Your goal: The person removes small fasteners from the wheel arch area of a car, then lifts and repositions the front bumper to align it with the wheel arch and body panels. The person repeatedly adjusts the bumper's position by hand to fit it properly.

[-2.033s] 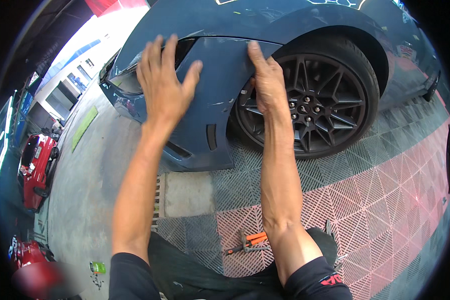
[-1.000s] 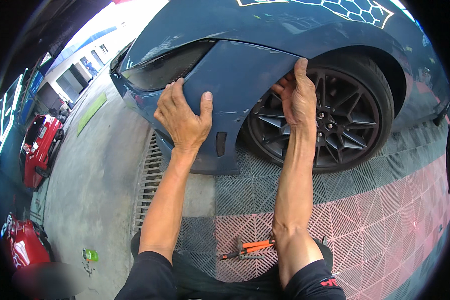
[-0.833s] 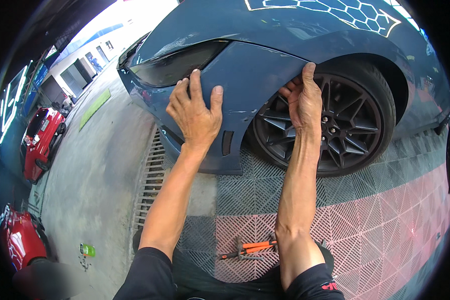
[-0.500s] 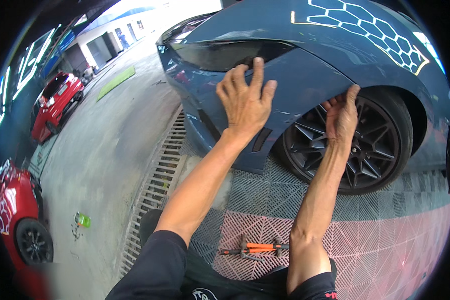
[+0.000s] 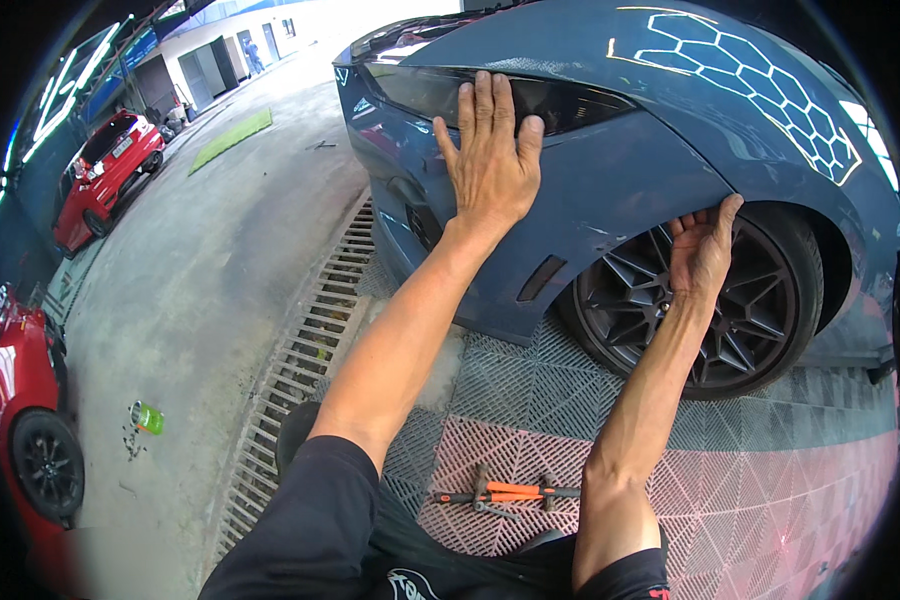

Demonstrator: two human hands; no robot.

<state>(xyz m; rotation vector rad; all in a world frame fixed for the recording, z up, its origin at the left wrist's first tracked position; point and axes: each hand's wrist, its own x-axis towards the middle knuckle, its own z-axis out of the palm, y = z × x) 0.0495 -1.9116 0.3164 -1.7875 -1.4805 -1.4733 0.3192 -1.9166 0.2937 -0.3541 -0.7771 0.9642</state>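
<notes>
A dark blue car's front corner is before me, with its bumper (image 5: 590,185) running from the smoked headlight (image 5: 425,90) back to the wheel arch. My left hand (image 5: 492,165) lies flat there, fingers stretched upward over the headlight's lower edge and palm over the bumper just below. At the top front of the arch, my right hand (image 5: 705,245) grips the bumper's rear edge; its fingers reach under the lip and its thumb presses near the seam with the fender (image 5: 770,170). Those fingertips are partly hidden. Behind that forearm stands the dark spoked wheel (image 5: 760,300).
Several hammer-like tools with orange handles (image 5: 515,492) lie on the grey and red floor tiles (image 5: 730,500) below my arms. A drain grate (image 5: 310,350) runs along the left. Two red cars, one farther off (image 5: 110,175), and a green container (image 5: 148,418) are beyond it.
My left hand has shifted up and flattened, its fingers now extended over the headlight. The right hand keeps its hold at the arch edge. The whole view has shifted slightly.
</notes>
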